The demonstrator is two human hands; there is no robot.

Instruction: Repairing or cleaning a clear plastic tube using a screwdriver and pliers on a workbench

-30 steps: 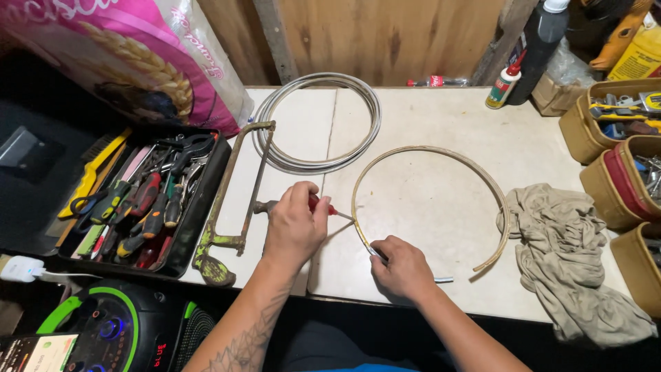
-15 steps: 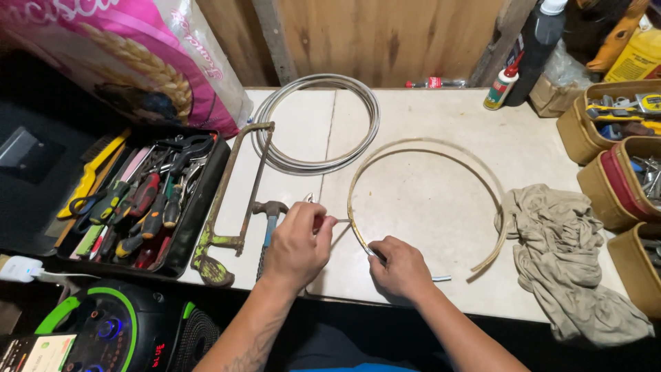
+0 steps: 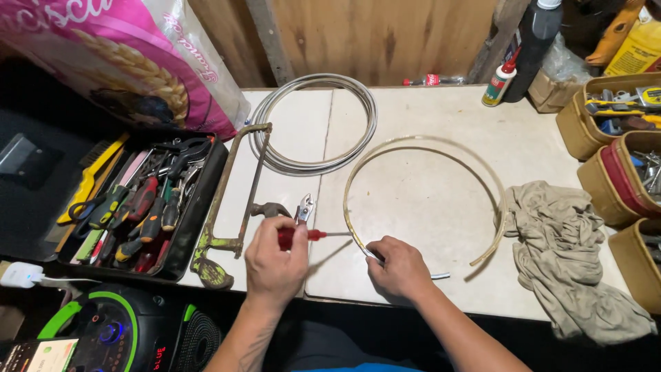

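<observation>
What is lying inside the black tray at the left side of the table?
The black tray holds many hand tools: pliers, cutters and screwdrivers with red, green and yellow handles. They overlap, so the lower ones and the tray bottom are hidden.

at the top left i see a large pink sack (image 3: 117,62) with a golden grain picture, leaning over the tool tray. a small white glue bottle (image 3: 498,81) with red cap and green-red label stands at the back of the table beside a tall black bottle (image 3: 530,38). a yellow package (image 3: 637,52) sits top right. a phone screen (image 3: 38,355) glows bottom left.
</observation>
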